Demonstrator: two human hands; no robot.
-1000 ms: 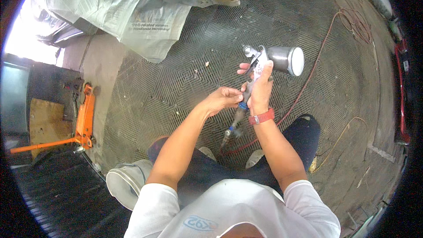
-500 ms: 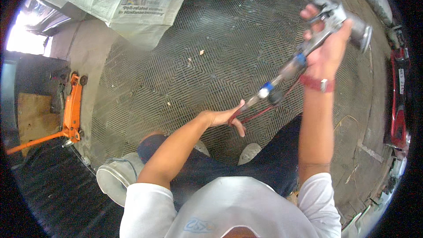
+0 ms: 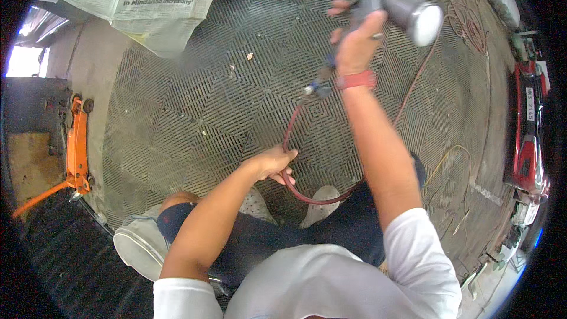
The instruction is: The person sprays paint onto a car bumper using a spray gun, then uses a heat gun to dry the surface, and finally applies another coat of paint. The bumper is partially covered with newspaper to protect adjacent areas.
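My right hand [image 3: 356, 47], with a red band at its wrist, is raised at the upper right and wrapped round a grey spray gun [image 3: 367, 9]. The gun's metal cup [image 3: 407, 12] points off to the right, smeared by motion. Below its handle hangs a fitting [image 3: 319, 82] with blue parts and a small dark knob. A red air hose [image 3: 290, 124] runs from there down to my left hand [image 3: 274, 163], which is closed on it with thumb and fingers. Past that hand the hose bends in a loop under my right forearm.
Newspaper sheets [image 3: 156, 6] hang at the upper left above the ribbed floor [image 3: 236, 100]. An orange floor jack [image 3: 77, 142] and a white bucket [image 3: 139, 245] are on the left. Coiled hose [image 3: 469, 29] lies at the upper right, near a red car part [image 3: 527, 130] along the right side.
The spray gun has swung left in my right hand and its cup has turned more upright toward me. My left hand has shifted left and down along the hose, which now bows out.
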